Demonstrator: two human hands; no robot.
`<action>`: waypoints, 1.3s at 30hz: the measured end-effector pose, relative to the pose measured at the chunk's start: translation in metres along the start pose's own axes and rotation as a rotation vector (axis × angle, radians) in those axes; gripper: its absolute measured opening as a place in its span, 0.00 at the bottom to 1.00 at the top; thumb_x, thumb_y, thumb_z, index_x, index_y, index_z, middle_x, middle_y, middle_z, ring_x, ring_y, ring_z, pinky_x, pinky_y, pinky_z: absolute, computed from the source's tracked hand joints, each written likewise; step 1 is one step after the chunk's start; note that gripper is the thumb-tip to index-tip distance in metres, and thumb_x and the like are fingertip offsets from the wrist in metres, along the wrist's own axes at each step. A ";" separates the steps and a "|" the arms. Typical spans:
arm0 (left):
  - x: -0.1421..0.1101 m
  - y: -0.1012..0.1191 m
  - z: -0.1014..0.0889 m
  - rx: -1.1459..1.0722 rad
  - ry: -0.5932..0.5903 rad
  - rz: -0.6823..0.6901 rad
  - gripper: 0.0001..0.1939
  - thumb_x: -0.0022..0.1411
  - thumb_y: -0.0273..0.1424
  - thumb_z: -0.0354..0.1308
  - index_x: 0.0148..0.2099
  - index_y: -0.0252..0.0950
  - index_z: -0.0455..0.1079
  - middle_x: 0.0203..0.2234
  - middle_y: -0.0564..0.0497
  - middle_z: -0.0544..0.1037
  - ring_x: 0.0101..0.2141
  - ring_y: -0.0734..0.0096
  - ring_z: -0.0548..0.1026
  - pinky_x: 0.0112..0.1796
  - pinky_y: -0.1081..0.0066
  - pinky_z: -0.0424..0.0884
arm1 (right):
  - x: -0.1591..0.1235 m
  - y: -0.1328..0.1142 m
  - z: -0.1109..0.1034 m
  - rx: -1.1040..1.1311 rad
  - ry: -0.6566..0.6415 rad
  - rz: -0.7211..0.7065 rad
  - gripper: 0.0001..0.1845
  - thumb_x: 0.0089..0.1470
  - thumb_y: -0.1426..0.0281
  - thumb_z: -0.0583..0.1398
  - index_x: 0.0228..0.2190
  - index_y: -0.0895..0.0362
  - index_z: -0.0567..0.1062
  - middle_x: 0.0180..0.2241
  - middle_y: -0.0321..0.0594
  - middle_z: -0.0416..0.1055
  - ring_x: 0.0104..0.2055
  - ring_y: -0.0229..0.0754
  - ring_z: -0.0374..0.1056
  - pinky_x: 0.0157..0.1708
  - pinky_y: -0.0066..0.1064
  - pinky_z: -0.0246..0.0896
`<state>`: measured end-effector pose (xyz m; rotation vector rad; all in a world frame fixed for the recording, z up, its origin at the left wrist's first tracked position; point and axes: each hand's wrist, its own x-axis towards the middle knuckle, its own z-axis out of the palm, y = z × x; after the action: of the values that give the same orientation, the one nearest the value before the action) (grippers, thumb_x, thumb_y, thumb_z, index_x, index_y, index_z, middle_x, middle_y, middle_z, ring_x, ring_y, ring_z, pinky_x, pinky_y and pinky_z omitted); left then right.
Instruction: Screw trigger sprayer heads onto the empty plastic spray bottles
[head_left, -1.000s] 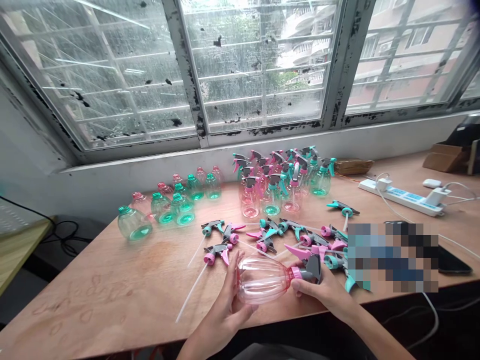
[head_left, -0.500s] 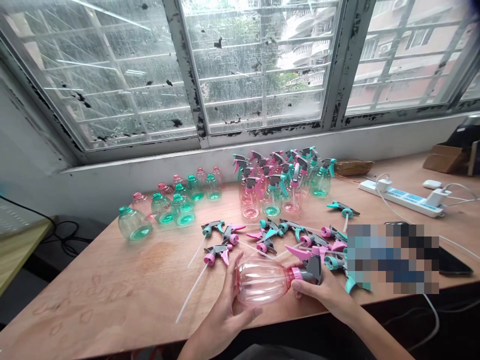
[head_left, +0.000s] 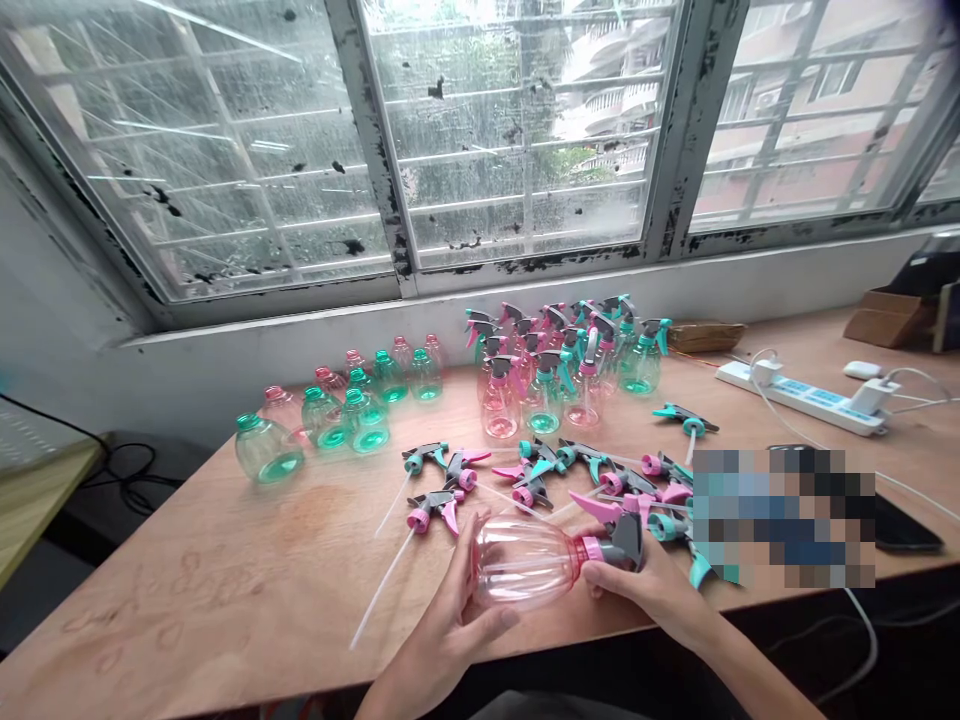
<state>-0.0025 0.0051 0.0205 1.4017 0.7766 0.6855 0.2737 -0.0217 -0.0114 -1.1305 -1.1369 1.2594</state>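
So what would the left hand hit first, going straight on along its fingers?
Likely the loose pink-and-grey spray head just ahead of the left hand; depth is unclear, so it might pass above.

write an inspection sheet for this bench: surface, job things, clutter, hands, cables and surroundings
Surface: wooden table, stained at left.
Job's things: pink bottle held sideways, spray head at its neck; loose spray heads scattered; headless bottles rear left, fitted bottles rear centre.
Clutter: power strip, phone, brown box at right.
Hands: left hand at bottle's base, right hand at spray head.
Cables: white cable below table edge; black cables left.
Surroundings: windows behind, frames peeling.
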 end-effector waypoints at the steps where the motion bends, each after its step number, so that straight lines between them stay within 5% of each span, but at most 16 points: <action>1: 0.000 0.000 0.000 0.009 0.000 0.003 0.51 0.64 0.41 0.66 0.76 0.55 0.35 0.76 0.52 0.38 0.72 0.49 0.50 0.69 0.52 0.49 | 0.000 -0.001 0.001 0.008 0.012 -0.001 0.26 0.47 0.55 0.74 0.42 0.57 0.79 0.23 0.35 0.77 0.27 0.42 0.72 0.32 0.34 0.69; 12: -0.001 0.006 0.002 0.124 -0.005 0.081 0.54 0.66 0.40 0.65 0.76 0.52 0.27 0.76 0.53 0.33 0.74 0.57 0.34 0.71 0.57 0.36 | -0.003 -0.005 0.004 0.033 0.049 -0.014 0.25 0.46 0.54 0.75 0.40 0.57 0.80 0.22 0.35 0.77 0.26 0.43 0.73 0.32 0.36 0.69; 16: -0.001 0.003 0.000 0.040 -0.019 0.047 0.51 0.67 0.43 0.63 0.76 0.53 0.30 0.76 0.53 0.34 0.74 0.53 0.41 0.70 0.54 0.45 | -0.003 -0.005 0.005 0.040 0.049 -0.018 0.25 0.46 0.54 0.75 0.40 0.57 0.80 0.22 0.35 0.77 0.26 0.43 0.72 0.31 0.36 0.69; 32: -0.001 0.008 0.005 0.068 0.001 0.046 0.57 0.65 0.41 0.66 0.76 0.50 0.23 0.76 0.53 0.32 0.74 0.57 0.33 0.71 0.56 0.38 | -0.002 -0.004 0.004 0.036 0.060 -0.025 0.24 0.46 0.55 0.75 0.40 0.57 0.81 0.22 0.35 0.77 0.26 0.44 0.73 0.32 0.37 0.68; 39: -0.002 0.004 0.002 0.051 -0.010 0.037 0.54 0.64 0.41 0.66 0.76 0.51 0.30 0.76 0.53 0.37 0.74 0.52 0.42 0.71 0.53 0.42 | -0.002 -0.007 0.003 0.004 0.029 -0.043 0.23 0.48 0.54 0.74 0.41 0.56 0.81 0.23 0.35 0.77 0.27 0.44 0.72 0.32 0.36 0.67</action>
<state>-0.0014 0.0026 0.0244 1.4680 0.7666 0.6903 0.2713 -0.0236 -0.0046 -1.1120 -1.1308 1.2076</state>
